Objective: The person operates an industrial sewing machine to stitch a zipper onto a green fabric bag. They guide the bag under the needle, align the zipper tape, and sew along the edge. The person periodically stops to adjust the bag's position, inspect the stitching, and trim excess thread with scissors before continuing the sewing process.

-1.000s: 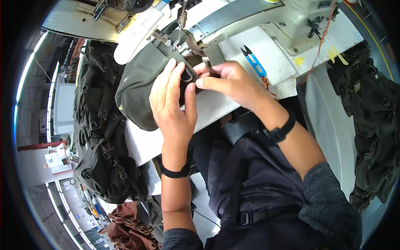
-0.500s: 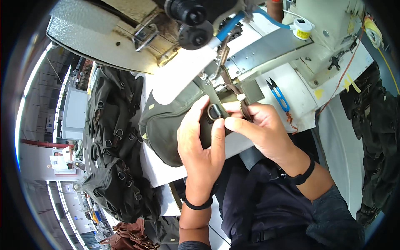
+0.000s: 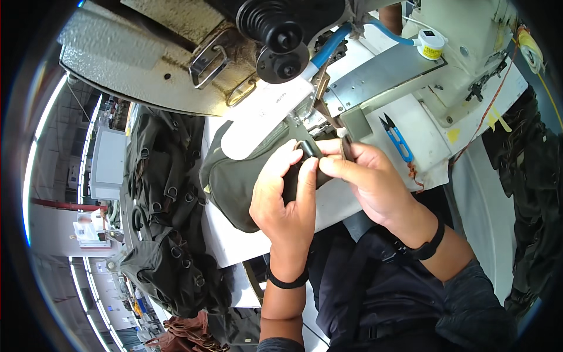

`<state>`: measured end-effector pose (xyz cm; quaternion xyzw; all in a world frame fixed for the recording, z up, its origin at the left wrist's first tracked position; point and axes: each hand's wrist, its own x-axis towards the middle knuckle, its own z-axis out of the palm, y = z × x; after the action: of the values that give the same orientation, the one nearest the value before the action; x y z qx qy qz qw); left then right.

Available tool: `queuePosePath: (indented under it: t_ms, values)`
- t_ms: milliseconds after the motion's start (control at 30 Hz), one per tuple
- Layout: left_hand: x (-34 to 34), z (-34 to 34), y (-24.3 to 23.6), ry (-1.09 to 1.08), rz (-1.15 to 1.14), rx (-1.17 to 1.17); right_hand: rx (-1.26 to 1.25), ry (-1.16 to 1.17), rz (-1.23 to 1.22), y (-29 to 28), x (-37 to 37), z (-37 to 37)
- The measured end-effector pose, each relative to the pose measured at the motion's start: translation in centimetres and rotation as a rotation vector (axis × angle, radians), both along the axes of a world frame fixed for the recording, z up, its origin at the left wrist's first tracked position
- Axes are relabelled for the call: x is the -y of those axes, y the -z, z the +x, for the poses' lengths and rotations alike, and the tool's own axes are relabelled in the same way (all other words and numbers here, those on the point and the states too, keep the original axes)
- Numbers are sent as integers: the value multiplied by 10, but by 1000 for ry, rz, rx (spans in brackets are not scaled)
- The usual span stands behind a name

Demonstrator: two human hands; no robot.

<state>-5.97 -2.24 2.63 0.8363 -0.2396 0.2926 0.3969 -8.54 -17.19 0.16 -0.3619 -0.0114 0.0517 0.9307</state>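
Left hand (image 3: 281, 205): pinching a dark loop (image 3: 308, 151) on the olive bag (image 3: 234, 190)
Right hand (image 3: 378, 182): grasping a brown strip (image 3: 346, 148) alongside
Bag: lying on the white table (image 3: 234, 246)
Blue snips (image 3: 399, 142): resting rightward
Sewing machine (image 3: 138, 64): standing beyond

Bare bench (image 3: 234, 246) lies open along the near side of the bag (image 3: 234, 188). Beyond the fingers (image 3: 307, 182), the sewing machine (image 3: 146, 70) blocks the way; to the right, scissors (image 3: 400, 144) lie in the path, and heaped bags (image 3: 153, 264) crowd the left side.

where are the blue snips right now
In the head view, the blue snips lie on the white worktable, just beyond and right of the right hand.
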Motion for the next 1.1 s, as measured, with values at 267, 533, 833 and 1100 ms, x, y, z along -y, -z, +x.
queuePosePath:
  t_ms: [267,533,833,1100]
  values:
    - [3,12,3,26,-164,-165,-14,55,-34,1,-1,9]
    - [8,21,-2,33,-372,-308,-22,143,-124,-6,-3,19]
    - [11,27,-5,70,-396,-331,39,242,-447,-10,1,21]
    - [10,35,7,53,-313,-105,324,176,-687,26,28,28]
